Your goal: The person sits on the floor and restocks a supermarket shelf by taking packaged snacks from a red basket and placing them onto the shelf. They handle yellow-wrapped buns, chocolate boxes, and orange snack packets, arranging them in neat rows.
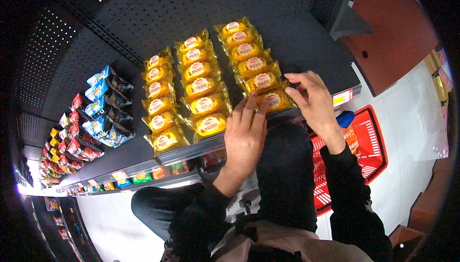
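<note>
Three rows of bread in clear yellow wrappers stand on a dark shelf [298,43]: a left row [158,105], a middle row [200,86] and a right row [252,63]. My left hand [245,132] lies palm down, its fingertips on the left side of the front bread packet [274,101] in the right row. Across from it, my right hand [316,107] is at the right side of that row. Its thumb and forefinger are apart, close to the wrapper edges; whether they touch is hard to tell. Neither hand grips a packet.
A red shopping basket [375,147] with packaged goods stands on the floor at the right. Blue snack bags [99,109] and red snack bags [81,149] fill the shelf further left. Price labels [343,97] line the shelf's front edge. My knees are against the shelf front.
</note>
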Motion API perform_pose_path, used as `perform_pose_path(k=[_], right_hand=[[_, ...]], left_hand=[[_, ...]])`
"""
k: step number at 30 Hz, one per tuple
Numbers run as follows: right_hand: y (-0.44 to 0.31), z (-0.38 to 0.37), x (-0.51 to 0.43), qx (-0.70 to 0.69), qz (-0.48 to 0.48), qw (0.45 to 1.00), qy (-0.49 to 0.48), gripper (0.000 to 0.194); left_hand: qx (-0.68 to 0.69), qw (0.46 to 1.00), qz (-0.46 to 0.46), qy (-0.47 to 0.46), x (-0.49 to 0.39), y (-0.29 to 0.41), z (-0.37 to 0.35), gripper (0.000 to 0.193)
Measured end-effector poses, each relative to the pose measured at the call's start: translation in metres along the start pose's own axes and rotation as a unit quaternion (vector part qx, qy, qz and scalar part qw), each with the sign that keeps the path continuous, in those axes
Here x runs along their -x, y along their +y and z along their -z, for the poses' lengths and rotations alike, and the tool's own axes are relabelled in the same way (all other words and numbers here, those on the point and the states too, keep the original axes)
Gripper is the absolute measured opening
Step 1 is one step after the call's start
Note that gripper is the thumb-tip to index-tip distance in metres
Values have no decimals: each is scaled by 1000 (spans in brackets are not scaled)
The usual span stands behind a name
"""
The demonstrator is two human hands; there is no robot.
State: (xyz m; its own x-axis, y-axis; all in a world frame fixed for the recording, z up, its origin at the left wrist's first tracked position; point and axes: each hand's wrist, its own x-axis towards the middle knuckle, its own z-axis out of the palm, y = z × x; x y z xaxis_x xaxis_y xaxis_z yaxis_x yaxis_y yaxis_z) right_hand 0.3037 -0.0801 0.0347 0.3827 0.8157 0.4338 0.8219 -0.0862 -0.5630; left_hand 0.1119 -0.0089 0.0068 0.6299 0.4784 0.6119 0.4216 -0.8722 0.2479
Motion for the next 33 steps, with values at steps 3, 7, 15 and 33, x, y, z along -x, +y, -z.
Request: perform_pose_path(k=[3,7,15,33], right_hand=[[-13,-9,-10,33,81,996,14,27],[-22,-32,-25,16,151,988,6,30],[-13,-67,-42,80,198,977,-30,34],[22,11,113,-61,-73,987,127,22]], left_hand=[[-15,1000,-15,-8,-1,1,-6,50],[-26,999,-29,-3,-2,-2,-14,45],[-36,998,-22,-40,3,-6,-15,41],[257,958,82,-101,120,52,43,75]])
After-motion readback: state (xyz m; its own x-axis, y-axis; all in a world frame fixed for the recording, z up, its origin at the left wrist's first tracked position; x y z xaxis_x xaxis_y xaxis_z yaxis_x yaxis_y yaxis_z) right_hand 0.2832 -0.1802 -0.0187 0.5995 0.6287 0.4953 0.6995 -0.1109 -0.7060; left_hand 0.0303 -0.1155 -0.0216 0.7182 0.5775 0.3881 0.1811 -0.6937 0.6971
